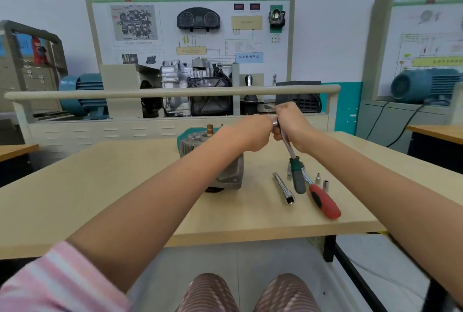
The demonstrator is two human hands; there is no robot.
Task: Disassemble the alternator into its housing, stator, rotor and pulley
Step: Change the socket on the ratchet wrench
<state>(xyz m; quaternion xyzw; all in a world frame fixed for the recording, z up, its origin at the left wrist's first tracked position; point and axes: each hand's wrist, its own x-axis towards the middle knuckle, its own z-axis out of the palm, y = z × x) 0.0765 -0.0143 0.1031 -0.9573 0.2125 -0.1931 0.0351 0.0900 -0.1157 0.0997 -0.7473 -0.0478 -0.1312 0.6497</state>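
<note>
The alternator [226,173], grey cast metal with a teal end and a brass stud on top, stands on the wooden table [100,186], partly hidden behind my left forearm. Both my hands are raised above the table to its right, holding a ratchet wrench [292,153] with a green-and-grey handle that hangs down. My left hand [253,132] grips the chrome head end from the left. My right hand [292,123] curls around the head and upper shaft from the right. What sits on the head is hidden by my fingers.
On the table to the right of the alternator lie a chrome extension bar [284,187], a red-handled ratchet [324,200], a large socket [290,172] and two small sockets [322,181]. A training bench with a rail and a gearbox stands behind the table.
</note>
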